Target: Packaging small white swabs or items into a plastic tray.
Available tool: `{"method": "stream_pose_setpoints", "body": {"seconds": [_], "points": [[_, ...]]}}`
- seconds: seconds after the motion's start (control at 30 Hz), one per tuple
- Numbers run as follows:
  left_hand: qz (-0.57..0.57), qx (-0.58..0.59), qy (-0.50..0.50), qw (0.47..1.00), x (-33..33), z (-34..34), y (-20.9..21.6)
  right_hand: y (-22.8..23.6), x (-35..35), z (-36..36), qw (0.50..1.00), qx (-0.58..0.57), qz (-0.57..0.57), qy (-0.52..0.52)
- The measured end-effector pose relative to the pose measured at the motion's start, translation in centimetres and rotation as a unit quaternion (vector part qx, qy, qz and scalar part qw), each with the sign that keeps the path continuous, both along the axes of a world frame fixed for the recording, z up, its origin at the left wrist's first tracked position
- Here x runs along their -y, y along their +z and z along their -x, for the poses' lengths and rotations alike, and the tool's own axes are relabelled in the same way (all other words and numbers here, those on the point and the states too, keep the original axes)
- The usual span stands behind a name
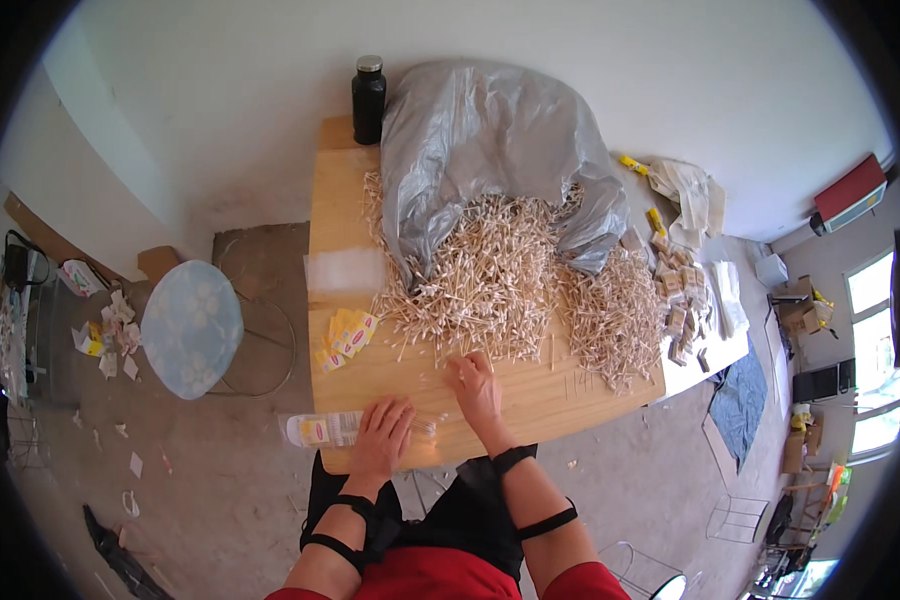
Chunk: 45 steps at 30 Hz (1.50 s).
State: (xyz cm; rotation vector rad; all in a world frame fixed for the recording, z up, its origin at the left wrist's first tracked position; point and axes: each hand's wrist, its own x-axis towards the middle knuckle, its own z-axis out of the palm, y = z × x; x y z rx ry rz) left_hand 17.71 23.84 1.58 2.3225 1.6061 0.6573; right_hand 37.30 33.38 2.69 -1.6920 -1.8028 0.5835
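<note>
**Labelled packet lies under the left hand at the counter's near edge**

A clear plastic packet (315, 431) lies flat at the near left edge of the wooden counter (540, 400). Its printed label is yellow and white with a red oval mark, and beside that runs a pale panel of fine print, too small here to make out. The left hand (385, 428) rests over the packet's right part, fingers straight and close together; whether they grip it, I cannot tell. A few thin sticks show just past the fingers.

The right hand (476, 390) is at the near edge of a big heap of cotton swabs (490, 285), its fingers curled inward; whether they pinch a swab cannot be seen.

Above the packet, a loose fan of cards (348, 335) carries the same yellow, white and red print. Behind them is a translucent stack of plastic (346, 270). A grey plastic bag (500, 120), with no print visible, spills the big heap from its mouth. A black bottle (368, 105) with a silver cap stands beside the bag. A smaller swab heap (615, 310) lies to the right, next to brownish bundles (678, 295) on a white surface (705, 365).
</note>
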Motion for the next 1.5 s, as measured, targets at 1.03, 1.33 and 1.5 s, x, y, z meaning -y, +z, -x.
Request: {"method": "stream_pose_setpoints", "body": {"seconds": [1.03,1.33,1.5], "points": [[-0.013,0.012,0.009,1.0,0.0,-0.2,0.2,1.2,5.7,-1.8,0.999,0.043,-0.013,-0.02],[0.002,0.021,0.006,1.0,0.0,-0.2,0.7,-0.2,5.3,-0.4,0.999,0.03,0.013,0.011],[0.011,0.0,0.003,1.0,0.2,0.0,0.2,0.6,5.8,0.1,0.999,0.006,0.008,0.031]]}}
